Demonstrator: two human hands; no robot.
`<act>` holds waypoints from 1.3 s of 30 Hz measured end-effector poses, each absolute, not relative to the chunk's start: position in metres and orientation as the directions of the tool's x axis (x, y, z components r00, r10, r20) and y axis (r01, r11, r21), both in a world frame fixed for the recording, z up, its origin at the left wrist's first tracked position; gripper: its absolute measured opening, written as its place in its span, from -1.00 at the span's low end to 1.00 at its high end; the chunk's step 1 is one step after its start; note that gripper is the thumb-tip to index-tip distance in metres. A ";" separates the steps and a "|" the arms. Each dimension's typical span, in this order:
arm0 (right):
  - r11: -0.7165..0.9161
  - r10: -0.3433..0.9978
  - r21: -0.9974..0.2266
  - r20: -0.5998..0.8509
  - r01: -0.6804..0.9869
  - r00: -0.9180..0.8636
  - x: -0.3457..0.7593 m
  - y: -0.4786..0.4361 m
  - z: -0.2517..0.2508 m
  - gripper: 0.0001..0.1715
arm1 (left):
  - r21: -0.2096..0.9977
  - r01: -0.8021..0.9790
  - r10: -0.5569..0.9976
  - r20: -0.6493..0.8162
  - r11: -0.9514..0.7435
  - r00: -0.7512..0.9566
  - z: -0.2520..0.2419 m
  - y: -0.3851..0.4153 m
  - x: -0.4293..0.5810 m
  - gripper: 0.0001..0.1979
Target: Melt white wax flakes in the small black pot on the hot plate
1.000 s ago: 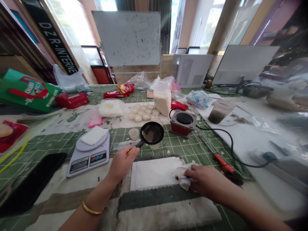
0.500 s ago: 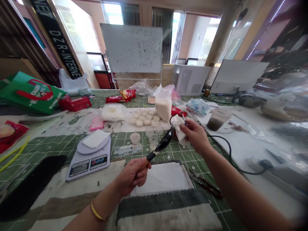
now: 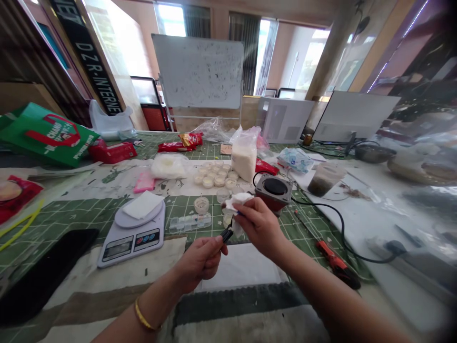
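Note:
My left hand [image 3: 202, 264] is closed around the handle of a black spoon [image 3: 227, 233], held at a slant above white paper sheets [image 3: 246, 269]. The spoon's bowl is hidden behind a crumpled white tissue [image 3: 240, 199]. My right hand [image 3: 262, 226] pinches that tissue against the bowl. Just beyond the right hand stands a small electric hotplate [image 3: 274, 188] with a dark round top. Clear round cups [image 3: 223, 194] lie behind the tissue, partly covered by it. A group of small cups with pale contents [image 3: 219, 181] sits farther back.
A kitchen scale [image 3: 132, 233] with folded white paper [image 3: 143, 205] is at left, beside a black phone-like slab [image 3: 53, 271]. A bag of white granules [image 3: 243, 161] stands behind the cups. To the right lie an orange-handled screwdriver [image 3: 333, 262], a black cable [image 3: 341, 219] and a cup of dark contents [image 3: 324, 180].
My right hand has moved left and toward me with the tissue, from in front of the hotplate onto the spoon's bowl. The hotplate and screwdriver now show. My left hand has barely moved.

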State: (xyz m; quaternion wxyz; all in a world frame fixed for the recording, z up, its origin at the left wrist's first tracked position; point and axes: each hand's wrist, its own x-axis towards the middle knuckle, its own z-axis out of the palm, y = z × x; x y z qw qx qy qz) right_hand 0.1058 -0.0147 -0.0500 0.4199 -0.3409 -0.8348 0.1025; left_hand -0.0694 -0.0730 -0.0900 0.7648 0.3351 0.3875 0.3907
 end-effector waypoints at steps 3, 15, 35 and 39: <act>0.755 0.645 -0.327 0.526 0.569 -0.554 0.102 -0.024 -0.055 -0.70 | 0.822 -0.335 0.863 -0.325 0.461 0.387 -0.089 -0.073 -0.069 -0.60; 0.549 0.808 -0.667 0.578 0.503 -0.115 0.121 0.022 -0.026 -0.76 | 0.843 -0.308 0.864 -0.307 0.441 0.399 -0.087 -0.076 -0.071 -0.62; 0.534 0.832 -0.733 0.545 0.420 -0.107 0.115 0.018 -0.041 -0.73 | 0.836 -0.351 0.874 -0.272 0.422 0.402 -0.087 -0.075 -0.072 -0.64; 0.366 0.925 -0.863 0.378 0.347 -0.035 0.116 0.014 -0.058 -0.73 | 0.827 -0.392 0.873 -0.217 0.402 0.437 -0.090 -0.076 -0.072 -0.66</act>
